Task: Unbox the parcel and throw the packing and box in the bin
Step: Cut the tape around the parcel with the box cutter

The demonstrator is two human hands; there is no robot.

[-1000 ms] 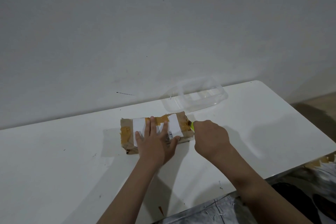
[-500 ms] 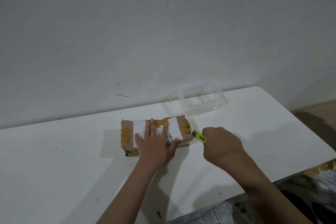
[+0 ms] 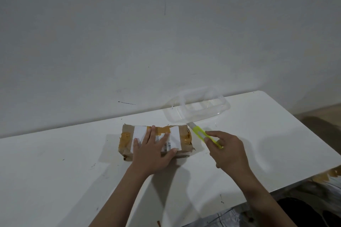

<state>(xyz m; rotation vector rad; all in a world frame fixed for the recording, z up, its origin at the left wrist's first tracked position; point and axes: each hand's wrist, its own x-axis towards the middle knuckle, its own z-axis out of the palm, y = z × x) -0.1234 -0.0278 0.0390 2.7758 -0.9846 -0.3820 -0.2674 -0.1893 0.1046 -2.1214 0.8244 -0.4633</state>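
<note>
A brown cardboard parcel point(image 3: 127, 140) with orange tape and a white shipping label lies flat on the white table point(image 3: 55, 171). My left hand point(image 3: 153, 151) presses down on its top with fingers spread, thumb over the near edge. My right hand point(image 3: 227, 149) grips a yellow-green utility knife point(image 3: 200, 132) just right of the parcel. The blade tip points up and left, close to the parcel's far right corner.
A clear plastic container point(image 3: 201, 107) sits behind the knife near the wall. The table's right edge drops to a wooden floor point(image 3: 324, 114). Dark items and brown tape scraps point(image 3: 332, 173) lie below the table's near right edge.
My right hand has drawn back to the right from the parcel's end, and more of the knife now shows, angled with its blade toward the far corner. My left hand has stayed on the parcel.
</note>
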